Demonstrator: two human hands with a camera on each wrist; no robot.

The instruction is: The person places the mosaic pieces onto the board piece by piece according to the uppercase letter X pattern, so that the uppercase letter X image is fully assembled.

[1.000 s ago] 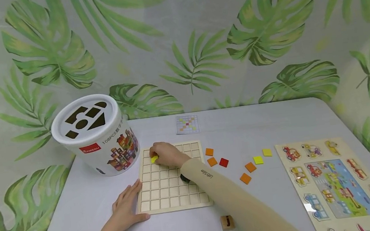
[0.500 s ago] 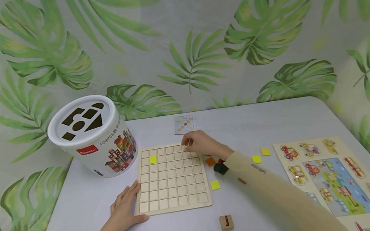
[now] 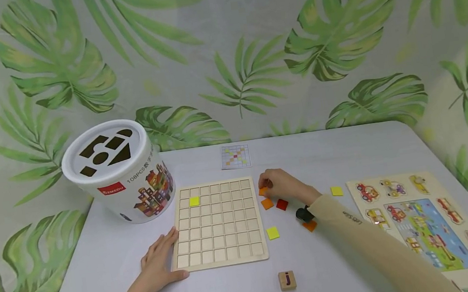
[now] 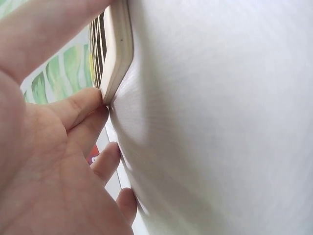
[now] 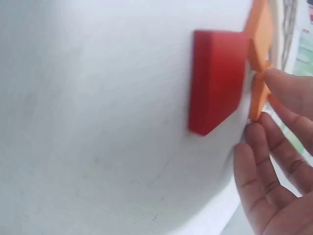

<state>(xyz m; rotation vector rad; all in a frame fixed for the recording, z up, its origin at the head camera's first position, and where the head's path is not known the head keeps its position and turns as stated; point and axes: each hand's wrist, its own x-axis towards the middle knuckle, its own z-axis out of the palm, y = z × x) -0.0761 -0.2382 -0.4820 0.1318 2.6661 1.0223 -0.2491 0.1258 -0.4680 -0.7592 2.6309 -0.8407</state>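
Note:
My right hand [image 3: 284,186] is right of the wooden grid board [image 3: 217,226]. Its thumb and fingers pinch an orange square tile [image 5: 259,95], mostly covered by the hand in the head view. Close by lie another orange tile [image 3: 267,203] and a red tile [image 3: 282,204]. One yellow tile [image 3: 194,201] sits in a cell near the board's upper left. My left hand [image 3: 154,263] rests against the board's lower left corner, fingers fairly straight along the left side and thumb by the front edge; the left wrist view shows fingertips touching the board's edge.
Yellow tiles lie right of the board [image 3: 273,233] and farther right [image 3: 337,191]. An orange tile [image 3: 309,226] is partly under the right wrist. Around them are a pattern card [image 3: 235,157], a white bucket [image 3: 134,187], a letter block [image 3: 287,280] and a vehicle puzzle [image 3: 428,229].
My right hand has left the yellow tile in the grid cell, moved right off the board and taken hold of an orange tile. The left hand has stayed in place.

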